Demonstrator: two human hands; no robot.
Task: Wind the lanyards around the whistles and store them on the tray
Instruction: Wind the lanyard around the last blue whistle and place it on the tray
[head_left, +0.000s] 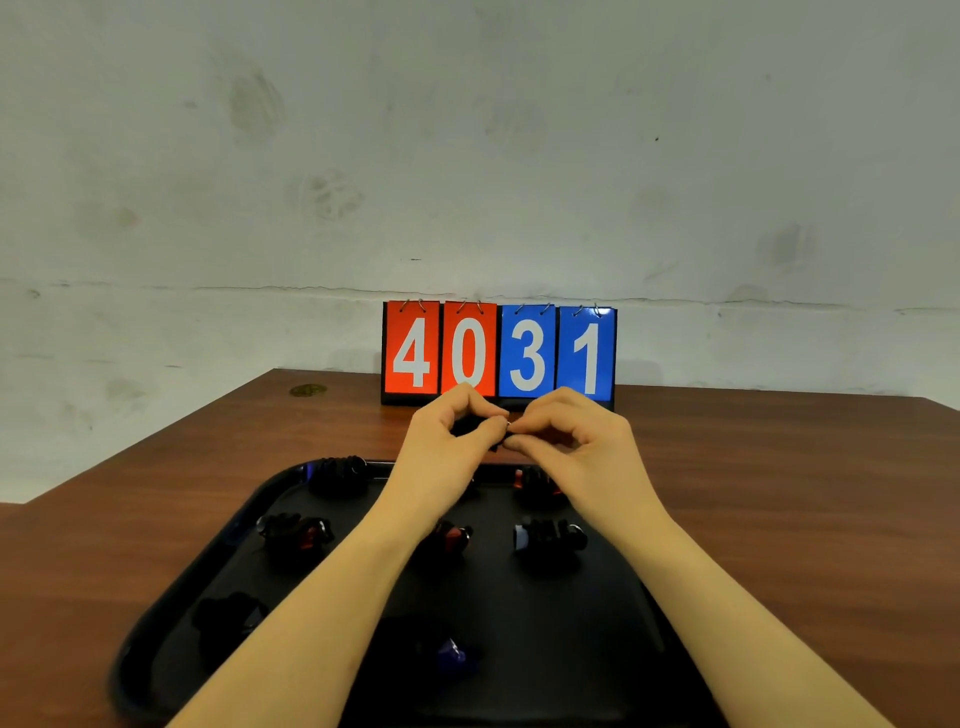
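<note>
Both hands meet above the far edge of the black tray (171, 613). The left hand (452, 441) curls its fingers around a dark whistle (470, 427) to steady it, while the right hand (566, 441) pinches what seems to be the lanyard's end by a small metal ring, probably to tuck it in. Several wound whistles (550, 538) already lie on the tray.

held whistle (475, 427) mostly hidden, tray (218, 566) cropped
</note>
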